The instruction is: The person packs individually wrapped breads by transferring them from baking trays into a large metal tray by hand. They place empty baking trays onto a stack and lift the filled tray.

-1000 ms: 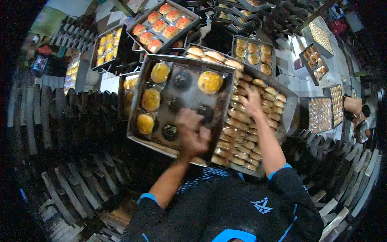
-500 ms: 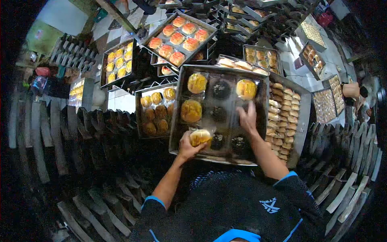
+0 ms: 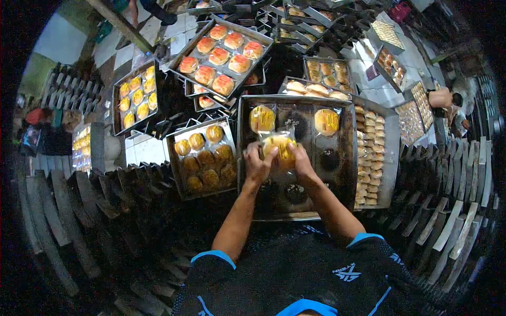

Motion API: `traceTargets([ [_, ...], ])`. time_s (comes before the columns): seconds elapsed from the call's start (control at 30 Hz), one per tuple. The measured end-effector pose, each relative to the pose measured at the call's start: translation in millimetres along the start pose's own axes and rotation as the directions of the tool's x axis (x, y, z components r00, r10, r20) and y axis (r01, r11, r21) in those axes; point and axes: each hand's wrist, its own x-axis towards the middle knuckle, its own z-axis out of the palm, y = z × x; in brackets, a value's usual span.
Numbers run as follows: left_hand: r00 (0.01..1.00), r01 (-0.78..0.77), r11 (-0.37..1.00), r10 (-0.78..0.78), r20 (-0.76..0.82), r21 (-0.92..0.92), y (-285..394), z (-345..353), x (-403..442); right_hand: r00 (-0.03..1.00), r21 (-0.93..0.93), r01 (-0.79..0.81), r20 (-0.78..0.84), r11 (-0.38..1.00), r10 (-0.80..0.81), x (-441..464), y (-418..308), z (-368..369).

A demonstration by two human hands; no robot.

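Note:
Between my hands is a yellow-topped bun (image 3: pixel 280 151) in clear plastic, blurred by motion, held above a dark metal tray (image 3: pixel 287 216). My left hand (image 3: pixel 256 164) grips its left side. The fingers of my right hand (image 3: pixel 302 161) close on its right side. In the tray, a wrapped yellow bun (image 3: pixel 262 119) lies at the upper left and another yellow bun (image 3: pixel 326 122) at the upper right. Dark round spots with pale crumbs mark the tray bottom. My hands hide the tray's left middle part.
Left of it stands a tray of wrapped brown-yellow buns (image 3: pixel 205 157). A tray of rows of small pastries (image 3: pixel 370 158) sits on the right. Farther back are red-topped buns (image 3: pixel 219 55) on stacked trays and another yellow bun tray (image 3: pixel 137 97). Another person (image 3: pixel 444 98) is at far right.
My left hand has raised the bun from the tray's lower left toward its middle. My right hand has moved from near the upper-right bun onto the held one. The view has shifted slightly.

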Motion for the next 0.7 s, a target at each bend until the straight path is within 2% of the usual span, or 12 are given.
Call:
traceTargets([
  [0.03,0.968,-0.204,0.979,0.2,-0.15,-0.013,-10.6,9.5,18.5,1.0,0.163,0.015,0.016,0.987,-0.018,6.4,-29.2,5.2],
  [0.07,0.998,-0.052,0.984,0.045,-0.041,-0.172,-6.1,5.4,39.4,0.999,0.324,0.028,0.025,0.946,-0.038,14.5,-54.5,11.2],
  [0.1,0.988,-0.157,0.969,0.152,-0.038,-0.191,-2.1,2.6,60.4,0.999,0.376,0.033,0.027,0.926,-0.046,24.5,-77.7,17.7],
  [0.13,0.928,-0.368,0.929,0.364,-0.078,-0.034,-22.6,8.3,81.2,0.998,0.427,0.041,0.029,0.903,-0.059,39.4,-95.8,23.4],
  [0.2,0.992,-0.076,0.956,0.102,0.077,-0.285,-35.1,10.6,107.0,0.999,0.308,-0.037,0.002,0.951,0.038,81.2,-85.8,29.6],
  [0.33,0.982,-0.067,0.913,0.131,0.134,-0.403,-16.3,34.1,97.5,0.996,0.251,0.034,-0.085,0.968,-0.013,76.4,-71.8,-2.1],
  [0.4,0.96,-0.133,0.806,0.251,0.128,-0.577,12.1,75.8,84.3,0.983,0.586,0.181,-0.128,0.79,-0.13,56.3,-70.8,-45.9],
  [0.47,0.942,-0.099,0.841,0.251,0.222,-0.532,53.3,110.9,74.2,0.951,0.665,0.235,-0.308,0.709,-0.026,49.9,-66.6,-93.8],
  [0.57,0.929,0.27,0.712,-0.017,0.369,-0.648,82.2,143.9,70.0,0.985,0.405,0.08,-0.173,0.911,-0.009,59.6,-55.0,-153.1],
  [0.63,0.798,0.568,0.428,-0.076,0.598,-0.703,55.7,161.8,89.3,0.988,0.176,0.001,-0.15,0.984,0.025,64.8,-56.2,-160.8],
  [0.67,0.759,0.598,0.472,-0.075,0.647,-0.647,52.6,158.4,89.4,0.986,0.047,-0.092,-0.132,0.995,0.097,70.5,-45.8,-163.7],
  [0.7,0.76,0.609,0.452,-0.098,0.642,-0.652,51.0,158.2,86.9,0.997,0.262,-0.075,0.015,0.962,0.073,65.6,-48.4,-161.9],
])
